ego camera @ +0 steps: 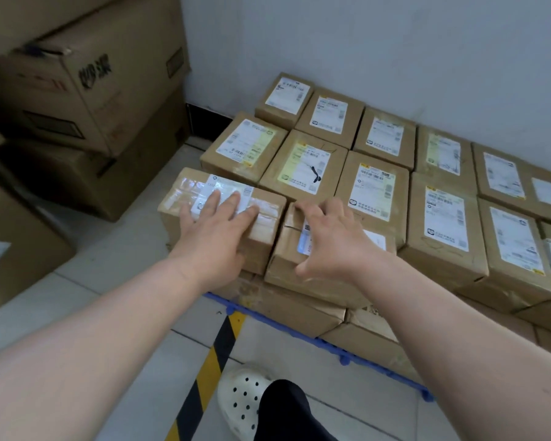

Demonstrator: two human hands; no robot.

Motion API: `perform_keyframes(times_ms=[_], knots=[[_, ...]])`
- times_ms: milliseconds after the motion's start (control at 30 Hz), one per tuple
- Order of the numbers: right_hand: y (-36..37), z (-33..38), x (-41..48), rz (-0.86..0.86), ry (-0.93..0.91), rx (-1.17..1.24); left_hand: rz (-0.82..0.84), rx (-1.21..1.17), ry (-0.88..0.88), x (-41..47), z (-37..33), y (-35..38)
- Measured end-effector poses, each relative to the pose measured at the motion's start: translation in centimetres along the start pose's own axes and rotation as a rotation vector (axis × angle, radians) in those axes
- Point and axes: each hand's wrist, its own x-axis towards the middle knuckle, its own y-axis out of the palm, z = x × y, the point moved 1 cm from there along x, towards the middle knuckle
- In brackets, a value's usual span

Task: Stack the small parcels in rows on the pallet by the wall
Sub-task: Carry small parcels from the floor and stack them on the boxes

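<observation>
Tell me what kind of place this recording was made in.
Probably a parcel depot or stockroom: labelled parcels in rows on a blue pallet by a wall, large cartons piled beside, and hazard-striped tape on the floor.

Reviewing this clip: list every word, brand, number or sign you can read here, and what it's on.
Dark print on the large carton: blurred, unreadable.
Shipping labels on the stacked parcels: barcodes and text too small and blurred.
Glossy label under the left hand: glare, unreadable.
Half-covered label on the front parcel gripped by the right hand: blurred.
Nothing can be quoted.
</observation>
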Motion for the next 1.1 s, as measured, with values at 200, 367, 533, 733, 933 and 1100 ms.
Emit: perform_keyframes(times_ms=[200, 367, 533, 733, 933, 1100], knots=[[0.8, 0.3, 0.9, -0.006, 0.038, -0.066, 0.013, -0.044, 0.055, -0.1, 0.6, -0.2], [0.6, 0.7, 0.4, -0.021, 0.088, -0.068, 0.041, -0.083, 0.1, -0.2, 0.9, -0.8], [0.4, 1.0, 0.0, -0.009, 0.107, -0.056, 0.027, -0.035, 0.143, 0.5, 1.4, -1.1], [-0.6, 2.4, -2.0, -0.054, 0.091, -0.041, -0.075, 0.081, 0.083, -1.4, 2.2, -1.6], [-1.9, 8.0, -5.0, -0.095, -0.088, -0.064, -0.186, -0.018, -0.044, -8.1, 5.1, -3.7], [-1.6, 16.9, -5.8, -0.081, -0.354, -0.144, -0.179, 0.008, -0.273, -16.3, 11.8, -4.4]])
